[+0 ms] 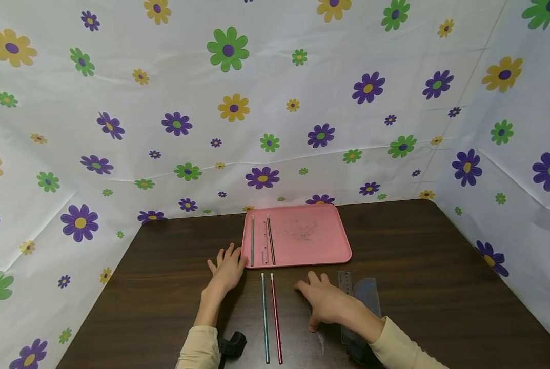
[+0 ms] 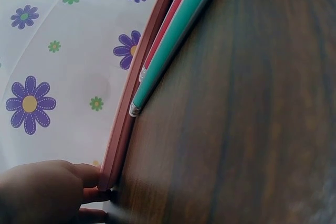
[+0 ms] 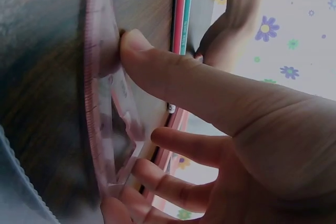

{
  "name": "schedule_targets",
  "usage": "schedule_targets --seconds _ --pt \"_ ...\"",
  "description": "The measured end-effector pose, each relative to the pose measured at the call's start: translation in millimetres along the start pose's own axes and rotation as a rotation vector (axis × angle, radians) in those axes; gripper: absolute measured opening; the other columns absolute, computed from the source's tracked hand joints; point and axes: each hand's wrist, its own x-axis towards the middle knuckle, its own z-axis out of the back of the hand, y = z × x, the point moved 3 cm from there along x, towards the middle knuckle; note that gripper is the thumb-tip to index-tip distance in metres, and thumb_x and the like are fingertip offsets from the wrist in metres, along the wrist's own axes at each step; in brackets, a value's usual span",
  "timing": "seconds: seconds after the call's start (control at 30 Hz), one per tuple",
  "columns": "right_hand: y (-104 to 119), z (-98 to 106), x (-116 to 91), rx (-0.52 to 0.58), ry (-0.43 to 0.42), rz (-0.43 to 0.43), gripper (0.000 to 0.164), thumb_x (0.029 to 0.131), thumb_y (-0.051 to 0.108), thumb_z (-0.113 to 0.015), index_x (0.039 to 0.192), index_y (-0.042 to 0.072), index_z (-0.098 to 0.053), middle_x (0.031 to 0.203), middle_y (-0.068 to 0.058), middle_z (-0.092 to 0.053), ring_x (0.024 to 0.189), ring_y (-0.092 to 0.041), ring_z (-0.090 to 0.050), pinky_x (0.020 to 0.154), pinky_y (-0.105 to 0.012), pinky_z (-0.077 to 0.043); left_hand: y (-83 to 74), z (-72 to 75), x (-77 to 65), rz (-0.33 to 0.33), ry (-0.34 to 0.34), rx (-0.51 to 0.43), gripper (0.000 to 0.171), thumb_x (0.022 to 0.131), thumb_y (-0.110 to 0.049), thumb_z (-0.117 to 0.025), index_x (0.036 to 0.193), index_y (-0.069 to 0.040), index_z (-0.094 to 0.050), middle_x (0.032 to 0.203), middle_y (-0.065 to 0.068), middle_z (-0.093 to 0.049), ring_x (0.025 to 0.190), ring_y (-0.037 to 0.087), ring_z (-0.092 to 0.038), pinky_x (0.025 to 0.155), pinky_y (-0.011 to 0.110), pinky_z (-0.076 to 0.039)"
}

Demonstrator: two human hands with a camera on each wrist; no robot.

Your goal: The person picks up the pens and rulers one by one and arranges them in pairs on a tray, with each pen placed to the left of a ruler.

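Note:
My left hand (image 1: pixel 227 270) rests on the table with spread fingers, its fingertips touching the left front corner of the pink tray (image 1: pixel 311 246). My right hand (image 1: pixel 327 302) holds a clear, pink-tinted set square (image 3: pixel 100 114), thumb on one edge and fingertips round another; the hand hides most of it in the head view. Between my hands, a teal pencil (image 1: pixel 265 318) and a red pencil (image 1: pixel 276 318) lie side by side, ends toward the tray. On the tray's left side lie a green pencil (image 1: pixel 252 241), a narrow clear strip (image 1: pixel 265 243) and a dark pencil (image 1: pixel 271 240).
Partly under my right forearm lie a clear ruler (image 1: pixel 345 281) and a bluish transparent protractor (image 1: pixel 368 292). The dark wooden table (image 1: pixel 418 271) reaches back to a white flowered cloth (image 1: pixel 275 128), which also hangs along both sides.

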Motion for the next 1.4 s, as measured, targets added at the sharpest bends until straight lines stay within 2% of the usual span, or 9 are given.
schedule_targets --seconds 0.3,0.47,0.67,0.9,1.4 --pt "-6 -1 1 0.092 0.011 0.010 0.075 0.056 0.012 -0.097 0.121 0.006 -0.060 0.106 -0.006 -0.047 0.096 -0.025 -0.038 0.076 -0.038 -0.047 -1.4 -1.1 0.7 0.005 0.000 0.005 0.049 0.107 -0.033 -0.039 0.147 -0.005 -0.045 0.161 0.023 -0.026 0.148 0.052 -0.014 0.108 0.081 0.001" --pt "-6 0 4 0.128 -0.001 0.030 0.064 0.058 0.010 -0.096 0.109 0.008 -0.058 0.103 -0.003 -0.046 0.095 -0.024 -0.037 0.076 -0.036 -0.046 -2.1 1.3 -0.3 0.011 0.003 0.011 0.050 0.107 -0.033 -0.039 0.148 -0.005 -0.044 0.161 0.023 -0.027 0.148 0.053 -0.014 0.108 0.080 0.000" --pt "-3 3 4 0.172 -0.036 0.067 0.057 0.062 0.006 -0.093 0.104 0.011 -0.055 0.101 -0.003 -0.044 0.091 -0.024 -0.036 0.074 -0.035 -0.042 -3.1 2.3 -1.5 0.006 0.004 0.010 0.050 0.107 -0.032 -0.039 0.148 -0.004 -0.044 0.161 0.024 -0.027 0.147 0.053 -0.015 0.107 0.081 0.000" --pt "1 3 4 0.188 -0.077 0.085 0.048 0.067 0.004 -0.083 0.103 0.011 -0.053 0.101 -0.004 -0.043 0.090 -0.024 -0.035 0.072 -0.036 -0.040 -2.0 2.0 -0.7 0.010 0.004 0.018 0.050 0.107 -0.033 -0.039 0.148 -0.005 -0.044 0.160 0.024 -0.027 0.147 0.053 -0.015 0.107 0.081 -0.001" --pt "5 6 4 0.201 -0.126 0.099 0.047 0.071 0.006 -0.080 0.110 0.009 -0.053 0.106 -0.007 -0.045 0.093 -0.026 -0.035 0.070 -0.035 -0.040 -0.7 2.1 -0.3 0.008 0.011 0.013 0.050 0.107 -0.033 -0.039 0.148 -0.005 -0.044 0.161 0.024 -0.027 0.147 0.053 -0.014 0.107 0.081 0.000"
